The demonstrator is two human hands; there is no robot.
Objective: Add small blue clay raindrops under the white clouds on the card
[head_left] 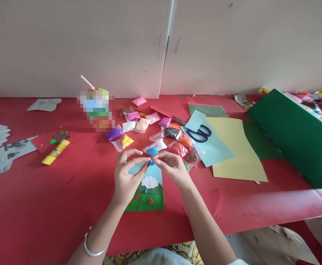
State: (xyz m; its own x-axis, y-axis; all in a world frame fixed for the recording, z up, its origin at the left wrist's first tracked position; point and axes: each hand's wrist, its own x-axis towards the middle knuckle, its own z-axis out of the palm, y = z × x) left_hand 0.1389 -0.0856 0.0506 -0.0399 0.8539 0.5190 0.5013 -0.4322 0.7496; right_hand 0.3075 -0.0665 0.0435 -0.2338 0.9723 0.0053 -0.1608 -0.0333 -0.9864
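Both hands meet above a clay picture, working at blue clay point(151, 151) that looks partly inside a clear wrapper. My left hand point(129, 175) pinches a small blue bit at its thumb and fingertips. From the other side, my right hand point(174, 167) has thumb and fingers closed on the blue clay too; exactly how the two pieces join is hidden by the fingers. Below them lies the picture card point(156, 206), with green ground, red dots, small blue drops and a white cloud point(149, 182). My left forearm covers part of its left edge.
Bagged clay in several colours, such as yellow point(127, 141) and red point(179, 149), lies beyond the hands. Scissors point(201, 133) rest on blue and yellow paper point(232, 147). A glue stick point(56, 151) is at left. A green box point(293, 136) stands at right, before a wall.
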